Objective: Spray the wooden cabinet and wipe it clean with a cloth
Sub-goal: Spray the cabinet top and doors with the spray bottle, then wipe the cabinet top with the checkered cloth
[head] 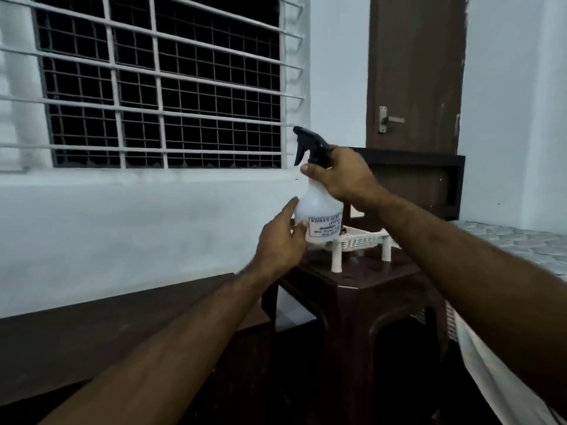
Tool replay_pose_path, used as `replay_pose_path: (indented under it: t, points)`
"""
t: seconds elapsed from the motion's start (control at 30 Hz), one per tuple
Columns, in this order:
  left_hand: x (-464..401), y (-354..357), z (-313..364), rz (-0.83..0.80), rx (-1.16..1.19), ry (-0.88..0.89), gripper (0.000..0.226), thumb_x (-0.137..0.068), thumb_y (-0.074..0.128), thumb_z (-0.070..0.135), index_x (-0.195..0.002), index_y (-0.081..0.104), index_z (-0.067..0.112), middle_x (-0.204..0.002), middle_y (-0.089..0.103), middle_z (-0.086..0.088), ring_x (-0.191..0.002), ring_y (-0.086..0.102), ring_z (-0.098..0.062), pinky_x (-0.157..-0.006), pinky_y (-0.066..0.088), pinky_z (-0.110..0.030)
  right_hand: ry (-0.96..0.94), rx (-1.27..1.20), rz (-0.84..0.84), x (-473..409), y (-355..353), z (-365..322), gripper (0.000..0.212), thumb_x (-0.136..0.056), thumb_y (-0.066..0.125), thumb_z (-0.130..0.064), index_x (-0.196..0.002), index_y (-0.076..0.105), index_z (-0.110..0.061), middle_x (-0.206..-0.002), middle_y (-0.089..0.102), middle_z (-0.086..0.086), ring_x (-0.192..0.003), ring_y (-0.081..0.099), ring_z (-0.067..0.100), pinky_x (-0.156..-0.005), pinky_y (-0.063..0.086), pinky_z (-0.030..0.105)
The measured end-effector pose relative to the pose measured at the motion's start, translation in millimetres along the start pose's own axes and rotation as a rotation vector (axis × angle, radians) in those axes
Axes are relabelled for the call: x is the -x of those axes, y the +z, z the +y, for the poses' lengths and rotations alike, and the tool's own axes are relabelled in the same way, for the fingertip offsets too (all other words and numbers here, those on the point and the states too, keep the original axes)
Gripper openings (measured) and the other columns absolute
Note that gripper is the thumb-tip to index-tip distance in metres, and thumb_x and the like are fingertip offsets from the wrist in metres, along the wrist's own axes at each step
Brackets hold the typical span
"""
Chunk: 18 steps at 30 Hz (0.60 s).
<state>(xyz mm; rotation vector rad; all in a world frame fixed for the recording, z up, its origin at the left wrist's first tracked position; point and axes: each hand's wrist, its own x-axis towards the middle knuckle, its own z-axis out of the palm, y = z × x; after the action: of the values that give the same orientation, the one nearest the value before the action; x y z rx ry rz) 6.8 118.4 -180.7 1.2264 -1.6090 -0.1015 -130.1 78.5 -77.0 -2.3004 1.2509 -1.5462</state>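
A white spray bottle (319,207) with a black trigger head stands out in front of me, its nozzle pointing left. My right hand (343,176) grips the bottle's neck just under the trigger. My left hand (280,240) cups the lower body of the bottle beside its printed label. A dark wooden cabinet (429,182) stands behind the bottle against the wall, partly hidden by my right hand. No cloth is in view.
A dark brown stool (365,289) holds a small white plastic rack (362,240). A barred window (162,87) fills the left wall, a brown door (417,72) stands behind the cabinet, and a bed (506,240) lies at the right. A dark bench (107,326) runs along the lower left.
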Motion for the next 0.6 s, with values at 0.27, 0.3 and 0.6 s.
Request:
replay_pose_path:
  t: [0.27, 0.3, 0.6]
  points:
    - [-86, 60, -14, -0.232, -0.046, 0.024, 0.050, -0.106, 0.043, 0.015, -0.156, 0.039, 0.019, -0.150, 0.054, -0.005, -0.137, 0.052, -0.023, -0.111, 0.038, -0.025, 0.164, -0.027, 0.022, -64, -11, 89, 0.024, -0.082, 0.076, -0.038, -0.093, 0.073, -0.017, -0.084, 0.074, 0.006, -0.076, 0.070, 0.028, -0.074, 0.060, 0.046]
    - [-91, 65, -18, -0.259, -0.066, 0.029, 0.050, -0.105, 0.043, 0.014, -0.155, 0.041, 0.019, -0.151, 0.054, -0.004, -0.138, 0.052, -0.024, -0.114, 0.039, -0.029, 0.182, -0.031, 0.000, -65, -10, 99, 0.027, -0.080, 0.077, -0.040, -0.094, 0.074, -0.016, -0.082, 0.074, 0.005, -0.073, 0.070, 0.027, -0.073, 0.059, 0.047]
    - [-110, 77, -57, -0.394, -0.060, -0.038, 0.045, -0.102, 0.045, 0.023, -0.145, 0.054, 0.019, -0.145, 0.060, -0.002, -0.136, 0.054, -0.020, -0.114, 0.044, -0.044, 0.280, -0.085, -0.012, -53, 13, 157, 0.033, -0.083, 0.074, -0.044, -0.102, 0.073, -0.016, -0.093, 0.076, 0.004, -0.088, 0.073, 0.027, -0.084, 0.059, 0.048]
